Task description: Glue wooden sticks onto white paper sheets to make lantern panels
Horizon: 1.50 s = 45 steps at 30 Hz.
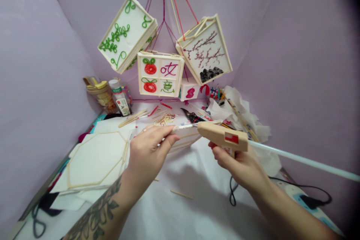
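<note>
The right hand [239,165] grips a glue gun [223,137] with fingers closed around its handle, the nozzle aimed left at a thin stick [182,126] that the left hand [150,150] pinches between thumb and fingertips above the white table [197,210]. Gluing the stick looks to be the step in hand. Next, the nozzle must meet the stick steadily, clear of the fingertips.
</note>
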Tool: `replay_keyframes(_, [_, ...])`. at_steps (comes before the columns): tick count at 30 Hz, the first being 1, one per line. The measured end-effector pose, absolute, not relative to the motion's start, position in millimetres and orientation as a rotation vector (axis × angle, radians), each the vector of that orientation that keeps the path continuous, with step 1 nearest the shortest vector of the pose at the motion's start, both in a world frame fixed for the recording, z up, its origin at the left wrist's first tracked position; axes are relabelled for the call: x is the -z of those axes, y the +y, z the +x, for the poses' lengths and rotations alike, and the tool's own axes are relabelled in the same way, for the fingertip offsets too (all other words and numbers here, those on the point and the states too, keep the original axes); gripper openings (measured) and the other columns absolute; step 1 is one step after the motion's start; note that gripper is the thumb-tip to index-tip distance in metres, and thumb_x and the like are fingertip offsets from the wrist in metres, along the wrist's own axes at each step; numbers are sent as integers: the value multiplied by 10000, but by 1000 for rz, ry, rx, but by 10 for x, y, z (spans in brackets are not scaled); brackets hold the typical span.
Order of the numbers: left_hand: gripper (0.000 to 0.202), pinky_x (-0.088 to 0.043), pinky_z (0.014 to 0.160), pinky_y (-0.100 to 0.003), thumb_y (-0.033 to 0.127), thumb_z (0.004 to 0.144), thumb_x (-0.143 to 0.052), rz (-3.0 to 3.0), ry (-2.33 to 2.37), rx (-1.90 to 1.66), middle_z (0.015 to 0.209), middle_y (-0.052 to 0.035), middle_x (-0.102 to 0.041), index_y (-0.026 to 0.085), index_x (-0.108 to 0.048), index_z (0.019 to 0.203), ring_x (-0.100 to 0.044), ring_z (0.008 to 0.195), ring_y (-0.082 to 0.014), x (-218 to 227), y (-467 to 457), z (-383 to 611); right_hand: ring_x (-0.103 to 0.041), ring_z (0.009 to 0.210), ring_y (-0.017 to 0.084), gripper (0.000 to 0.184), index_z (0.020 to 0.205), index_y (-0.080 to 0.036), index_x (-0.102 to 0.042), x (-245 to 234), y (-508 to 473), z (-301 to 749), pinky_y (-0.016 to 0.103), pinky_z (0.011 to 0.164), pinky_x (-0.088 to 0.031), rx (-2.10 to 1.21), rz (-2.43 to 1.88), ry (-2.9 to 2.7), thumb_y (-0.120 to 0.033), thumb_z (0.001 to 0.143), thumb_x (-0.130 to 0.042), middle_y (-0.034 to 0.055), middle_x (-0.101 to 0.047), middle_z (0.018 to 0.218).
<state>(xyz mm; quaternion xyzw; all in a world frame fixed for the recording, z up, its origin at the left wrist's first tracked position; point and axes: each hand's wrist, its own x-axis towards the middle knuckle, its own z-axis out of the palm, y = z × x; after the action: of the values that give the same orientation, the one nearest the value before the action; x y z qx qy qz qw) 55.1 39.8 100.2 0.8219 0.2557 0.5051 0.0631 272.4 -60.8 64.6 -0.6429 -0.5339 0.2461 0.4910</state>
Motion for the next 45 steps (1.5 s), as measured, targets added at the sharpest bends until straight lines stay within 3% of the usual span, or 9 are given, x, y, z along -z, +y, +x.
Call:
replay_keyframes(24, [82, -558, 749, -256, 222, 846, -718, 2478, 801, -1532, 833, -17, -754, 193, -710, 923, -695, 781, -147, -1012, 405, 541, -575, 630, 178, 293, 905, -194, -714, -633, -602, 2728, 298, 579, -491, -588, -1578, -1296, -468, 848, -629, 35, -643, 720])
replay_keyframes(31, [83, -563, 747, -274, 225, 852, -714, 2496, 765, -1529, 846, -16, -760, 201, -704, 931, -699, 777, -151, -1036, 393, 539, -539, 604, 172, 307, 867, -188, -683, -658, -586, 2738, 285, 520, -459, -613, -1585, -1277, -484, 872, -600, 25, -582, 678])
replay_keyframes(45, [78, -546, 715, -254, 239, 859, -706, 2503, 845, -1543, 858, -20, -767, 191, -705, 921, -700, 772, -149, -1015, 439, 522, -603, 692, 196, 334, 926, -188, -710, -648, -583, 2711, 302, 586, -499, -637, -1584, -1284, -499, 862, -606, 61, -679, 790])
